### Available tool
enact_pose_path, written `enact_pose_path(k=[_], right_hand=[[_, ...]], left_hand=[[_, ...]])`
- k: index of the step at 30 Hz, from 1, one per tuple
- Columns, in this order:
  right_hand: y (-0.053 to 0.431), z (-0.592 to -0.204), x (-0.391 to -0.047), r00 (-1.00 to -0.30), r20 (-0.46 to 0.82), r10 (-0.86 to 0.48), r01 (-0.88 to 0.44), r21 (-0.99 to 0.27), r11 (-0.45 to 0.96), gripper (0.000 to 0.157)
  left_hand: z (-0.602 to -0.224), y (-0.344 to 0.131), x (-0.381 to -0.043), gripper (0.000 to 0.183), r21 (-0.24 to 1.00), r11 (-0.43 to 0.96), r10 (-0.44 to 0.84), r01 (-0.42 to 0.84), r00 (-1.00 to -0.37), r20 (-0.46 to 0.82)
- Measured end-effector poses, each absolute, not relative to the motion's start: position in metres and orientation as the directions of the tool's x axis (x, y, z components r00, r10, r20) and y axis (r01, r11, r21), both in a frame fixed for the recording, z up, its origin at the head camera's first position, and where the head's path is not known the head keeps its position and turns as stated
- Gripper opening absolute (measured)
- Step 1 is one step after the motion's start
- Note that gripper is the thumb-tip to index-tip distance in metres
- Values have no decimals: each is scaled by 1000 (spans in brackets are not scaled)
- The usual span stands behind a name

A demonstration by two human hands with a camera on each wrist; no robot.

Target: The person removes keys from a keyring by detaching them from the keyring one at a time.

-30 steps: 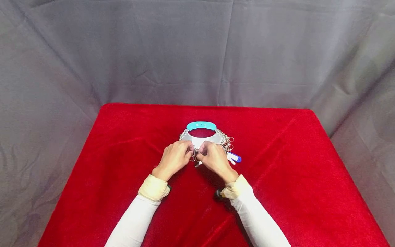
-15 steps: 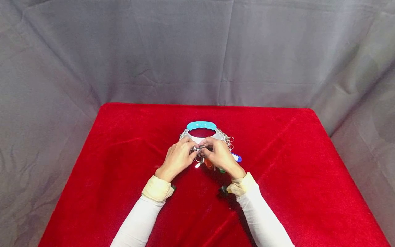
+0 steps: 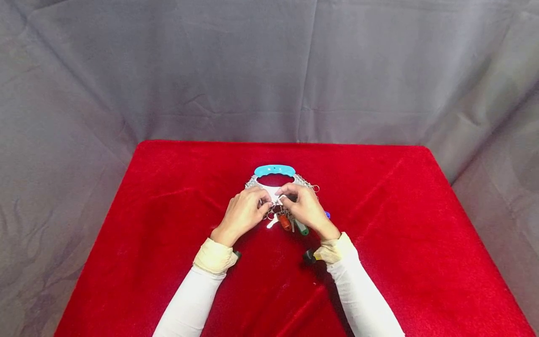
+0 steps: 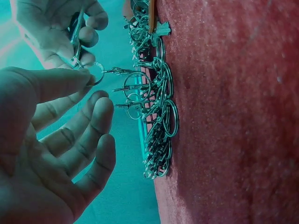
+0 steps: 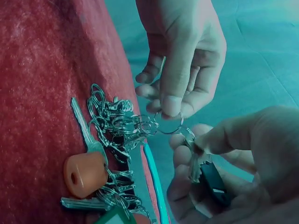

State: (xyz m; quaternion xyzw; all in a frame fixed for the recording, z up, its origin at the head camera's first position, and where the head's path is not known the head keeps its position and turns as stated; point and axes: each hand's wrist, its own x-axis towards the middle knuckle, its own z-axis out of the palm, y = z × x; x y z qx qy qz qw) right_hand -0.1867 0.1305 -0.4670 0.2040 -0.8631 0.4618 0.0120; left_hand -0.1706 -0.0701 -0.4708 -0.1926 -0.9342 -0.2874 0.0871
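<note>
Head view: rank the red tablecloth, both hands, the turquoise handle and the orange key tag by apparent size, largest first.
1. Red tablecloth
2. Left hand and right hand: about alike, not ranked apart
3. Turquoise handle
4. Orange key tag

Red plush tablecloth [image 3: 404, 224]: napped, soft sheen. Grey draped cloth curtain [image 3: 227, 70] looks matt, creased. Bright-blue curved handle [image 3: 274, 169]: smooth, plastic-looking. Silver round metal rings [image 4: 156, 145] gleam. Orange rounded plastic tag [image 5: 88, 171]: smooth.
</note>
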Motion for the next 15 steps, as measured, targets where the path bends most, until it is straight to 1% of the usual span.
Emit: enact_pose_path(k=[4,9,12,15], right_hand=[[132,-468,-188,-917,219,-333,-373,-766,523,19],[132,-469,-188,-911,221,-348,-390,-736,554,18],[131,-471,-188,-907,230,-352,-402,-718,568,20],[129,-472,-187,-908,241,-344,-408,-702,584,19]], left_hand=[[-472,-69,-172,6,532,748,311,397,-918,247],[-476,-69,-173,8,551,742,314,382,-924,219],[-477,-70,-173,9,562,733,313,383,-924,221],[-478,-71,-173,8,599,692,328,403,-915,236]])
